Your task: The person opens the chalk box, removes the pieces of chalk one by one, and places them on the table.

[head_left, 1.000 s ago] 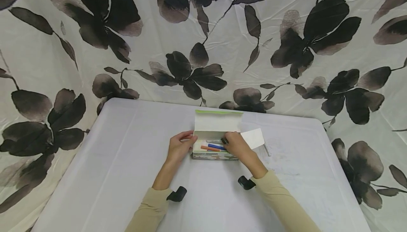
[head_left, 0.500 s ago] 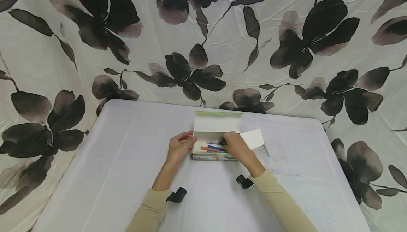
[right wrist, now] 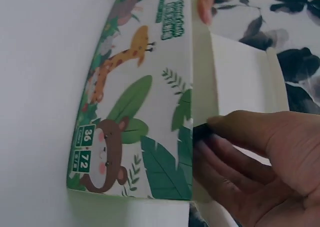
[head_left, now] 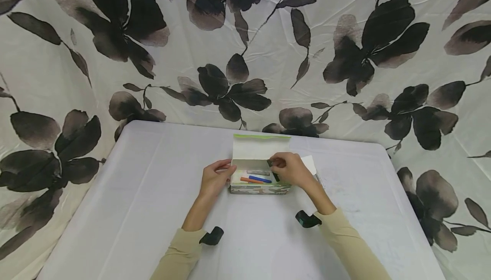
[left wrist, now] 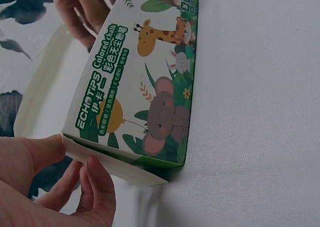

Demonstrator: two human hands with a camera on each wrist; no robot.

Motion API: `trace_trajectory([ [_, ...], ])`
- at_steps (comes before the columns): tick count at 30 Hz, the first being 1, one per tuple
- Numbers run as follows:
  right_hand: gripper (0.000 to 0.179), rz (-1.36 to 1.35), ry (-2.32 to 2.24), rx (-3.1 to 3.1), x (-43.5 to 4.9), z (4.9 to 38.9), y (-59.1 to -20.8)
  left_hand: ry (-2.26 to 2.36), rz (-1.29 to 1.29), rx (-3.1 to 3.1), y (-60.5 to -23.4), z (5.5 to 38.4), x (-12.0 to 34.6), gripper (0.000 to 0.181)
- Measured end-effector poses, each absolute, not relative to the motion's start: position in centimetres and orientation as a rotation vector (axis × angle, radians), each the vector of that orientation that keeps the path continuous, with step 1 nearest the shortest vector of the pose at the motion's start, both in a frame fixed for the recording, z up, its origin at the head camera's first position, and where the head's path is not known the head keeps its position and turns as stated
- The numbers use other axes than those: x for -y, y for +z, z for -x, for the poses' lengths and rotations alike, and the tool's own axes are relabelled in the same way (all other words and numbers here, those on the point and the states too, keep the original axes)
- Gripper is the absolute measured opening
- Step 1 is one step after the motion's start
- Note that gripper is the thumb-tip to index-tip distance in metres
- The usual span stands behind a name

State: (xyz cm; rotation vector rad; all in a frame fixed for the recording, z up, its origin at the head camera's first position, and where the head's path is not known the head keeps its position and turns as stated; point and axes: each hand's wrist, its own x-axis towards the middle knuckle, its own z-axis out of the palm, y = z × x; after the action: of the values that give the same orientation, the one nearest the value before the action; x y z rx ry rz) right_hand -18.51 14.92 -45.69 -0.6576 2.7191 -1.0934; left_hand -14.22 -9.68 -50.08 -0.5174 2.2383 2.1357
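A chalk box (head_left: pixel 260 189) with cartoon animals and "Colored chalk" printed on its front stands on the table, lid raised. Inside lie an orange stick (head_left: pixel 251 180), a blue stick (head_left: pixel 261 179) and a slim grey piece (head_left: pixel 258 172). My left hand (head_left: pixel 217 177) pinches the box's left end flap (left wrist: pixel 117 164) between thumb and fingers. At the box's right end, my right hand (head_left: pixel 293 170) pinches a dark stick (head_left: pixel 276 177), tilted, its lower end over the box opening. In the right wrist view the box wall and fingers hide most of that stick.
Behind the right hand shows a white flap (head_left: pixel 309 163), and a slim silvery stick (head_left: pixel 320 180) lies partly hidden beside the right wrist. The raised lid (head_left: pixel 261 147) stands at the back. A white cloth covers the table (head_left: pixel 161 160); floral fabric (head_left: pixel 215 88) hangs behind it.
My right hand has lifted slightly and shifted right, so the dark stick shows more and the box's right end is uncovered. The left hand stays at the left flap.
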Motion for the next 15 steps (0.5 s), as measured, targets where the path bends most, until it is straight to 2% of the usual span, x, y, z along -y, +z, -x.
trace_trajectory([
  [15, 0.035, 0.362, -1.440, -2.594, -18.6, 19.1, -43.7, 2.072, 0.563, -2.260, -49.9, 14.3, 9.5, 0.036],
])
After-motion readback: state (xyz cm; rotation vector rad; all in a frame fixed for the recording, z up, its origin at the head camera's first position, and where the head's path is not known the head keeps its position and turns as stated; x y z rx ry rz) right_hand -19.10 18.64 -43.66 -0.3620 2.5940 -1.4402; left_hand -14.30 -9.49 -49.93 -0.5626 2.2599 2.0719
